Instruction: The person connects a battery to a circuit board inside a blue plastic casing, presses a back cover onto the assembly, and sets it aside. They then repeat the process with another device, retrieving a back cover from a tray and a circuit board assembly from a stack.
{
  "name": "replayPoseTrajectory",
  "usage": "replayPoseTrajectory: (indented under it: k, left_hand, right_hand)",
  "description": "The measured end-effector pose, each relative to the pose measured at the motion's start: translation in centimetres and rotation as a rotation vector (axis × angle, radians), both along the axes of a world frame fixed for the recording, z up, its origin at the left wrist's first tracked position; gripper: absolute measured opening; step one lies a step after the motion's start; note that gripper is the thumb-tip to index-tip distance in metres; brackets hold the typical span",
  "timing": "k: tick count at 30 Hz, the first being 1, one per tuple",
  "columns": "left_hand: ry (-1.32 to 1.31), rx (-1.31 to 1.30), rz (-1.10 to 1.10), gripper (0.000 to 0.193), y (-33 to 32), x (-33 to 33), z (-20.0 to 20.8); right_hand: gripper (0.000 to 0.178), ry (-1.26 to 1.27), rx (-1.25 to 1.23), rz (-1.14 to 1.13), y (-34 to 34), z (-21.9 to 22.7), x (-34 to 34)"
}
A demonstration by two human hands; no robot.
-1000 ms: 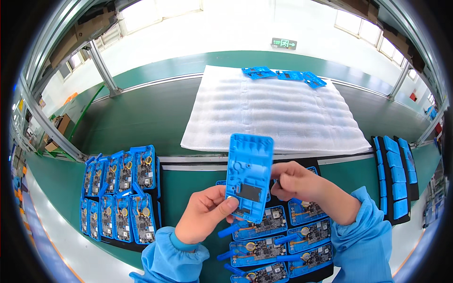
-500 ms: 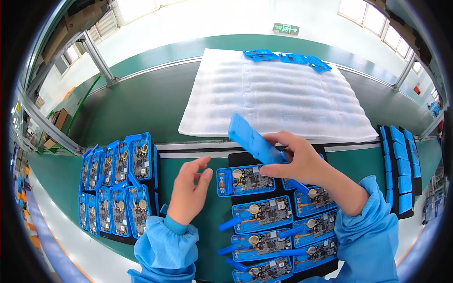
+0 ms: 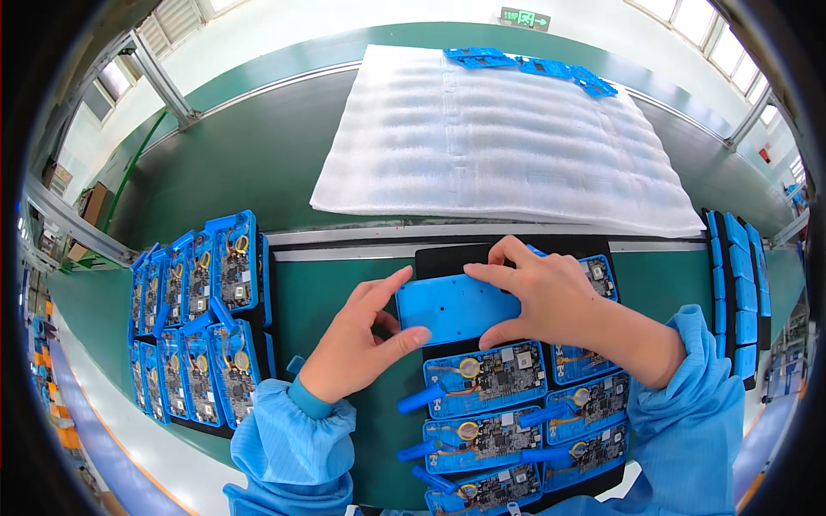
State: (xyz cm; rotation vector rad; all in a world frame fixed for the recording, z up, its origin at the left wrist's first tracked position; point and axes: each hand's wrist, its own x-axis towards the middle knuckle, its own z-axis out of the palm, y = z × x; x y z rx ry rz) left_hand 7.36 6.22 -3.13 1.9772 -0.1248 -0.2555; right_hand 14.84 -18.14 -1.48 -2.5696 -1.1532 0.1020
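A flat blue plastic cover (image 3: 452, 307) with small dark holes lies level over the top-left place of the black tray (image 3: 428, 263). The open case seen there before is hidden beneath it. My left hand (image 3: 354, 337) grips the cover's left end, thumb on the near corner and forefinger at the far one. Across its right end, my right hand (image 3: 559, 297) holds the near and far edges between thumb and fingers. Below sit several open blue cases (image 3: 483, 378) with circuit boards, coin cells and wires; small blue strips (image 3: 422, 400) jut out from some.
More open cases (image 3: 232, 361) stand in two rows on a tray to the left. Closed blue cases (image 3: 742, 297) fill black trays at far right. White foam sheeting (image 3: 508, 155) covers part of the green bench behind, with blue parts (image 3: 551, 69) along its far edge.
My right hand has lowered the tilted cover and laid it flat over the top-left case. My left hand has moved right and taken hold of its left end. The whole view has shifted slightly.
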Motion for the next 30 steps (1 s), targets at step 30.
replayPoseTrajectory:
  k: [30]
  left_hand:
    - [0.025, -0.165, 0.098, 0.047, -0.6, -0.5, -0.7]
  right_hand:
    - [0.056, 0.053, 0.086, -0.026, -1.5, 0.3, -1.9]
